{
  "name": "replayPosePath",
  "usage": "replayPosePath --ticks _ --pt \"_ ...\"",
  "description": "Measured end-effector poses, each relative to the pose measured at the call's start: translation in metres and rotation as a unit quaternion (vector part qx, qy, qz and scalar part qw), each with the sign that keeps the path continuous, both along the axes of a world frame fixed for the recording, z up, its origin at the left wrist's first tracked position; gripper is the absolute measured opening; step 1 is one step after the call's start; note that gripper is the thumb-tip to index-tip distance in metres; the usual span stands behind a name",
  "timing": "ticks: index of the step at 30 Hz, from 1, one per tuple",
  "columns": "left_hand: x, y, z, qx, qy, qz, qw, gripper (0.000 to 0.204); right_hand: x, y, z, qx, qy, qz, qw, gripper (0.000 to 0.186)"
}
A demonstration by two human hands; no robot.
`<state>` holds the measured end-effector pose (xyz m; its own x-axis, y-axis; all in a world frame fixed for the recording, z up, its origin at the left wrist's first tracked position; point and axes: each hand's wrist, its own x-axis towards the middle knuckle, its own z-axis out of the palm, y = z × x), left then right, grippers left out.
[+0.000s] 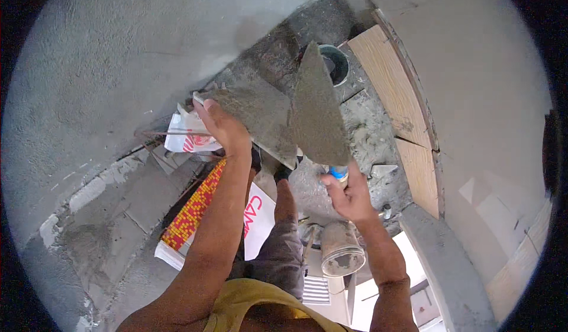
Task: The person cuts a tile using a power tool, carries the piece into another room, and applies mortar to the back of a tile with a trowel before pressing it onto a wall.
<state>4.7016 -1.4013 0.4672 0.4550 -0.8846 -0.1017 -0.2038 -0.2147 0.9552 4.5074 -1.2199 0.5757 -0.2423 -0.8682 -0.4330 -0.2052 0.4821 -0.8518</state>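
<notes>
My left hand (225,128) grips the edge of a flat tile piece (260,113) whose upper face is coated with grey mortar. My right hand (352,196) is closed around the blue handle of a pointed trowel (319,119). The mortar-smeared blade points away from me, beside or over the right end of the tile; whether they touch I cannot tell. A white plastic bag (183,140) with red print lies just left of my left hand. My feet are partly hidden beneath the tile.
Grey walls (100,48) flank the narrow, mortar-covered surface. Wood-patterned panels (390,78) run along the right. A dark round container (336,66) is beyond the trowel. A dirty bucket (342,252) stands lower down. Red-and-yellow patterned material (189,208) and a white printed sheet (263,199) lie by my legs.
</notes>
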Motion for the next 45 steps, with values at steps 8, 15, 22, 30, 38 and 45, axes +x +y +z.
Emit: replayPosePath --ticks 8,15,22,30,38,45 --pt "0.01 -0.005 -0.001 -0.004 0.134 0.023 0.991 0.061 -0.024 -0.013 -0.014 0.127 0.051 0.174 0.975 0.04" --pt "0.006 -0.006 0.008 0.005 0.102 -0.012 0.995 0.059 -0.024 -0.02 -0.008 0.129 0.04 0.18 0.974 0.04" --pt "0.011 -0.01 0.008 -0.013 0.095 0.04 0.995 0.054 -0.021 -0.01 -0.012 0.012 -0.038 0.027 0.999 0.038" --pt "0.017 -0.008 0.004 -0.031 0.049 0.015 0.998 0.053 -0.02 -0.014 -0.009 0.05 0.038 0.118 0.991 0.04" --pt "-0.001 -0.01 0.017 -0.007 0.046 0.018 0.999 0.053 -0.023 -0.017 0.0 0.045 0.062 0.143 0.987 0.041" --pt "0.0 -0.004 0.013 -0.043 0.008 -0.011 0.999 0.054 -0.029 -0.024 -0.013 0.202 0.11 0.243 0.943 0.034"
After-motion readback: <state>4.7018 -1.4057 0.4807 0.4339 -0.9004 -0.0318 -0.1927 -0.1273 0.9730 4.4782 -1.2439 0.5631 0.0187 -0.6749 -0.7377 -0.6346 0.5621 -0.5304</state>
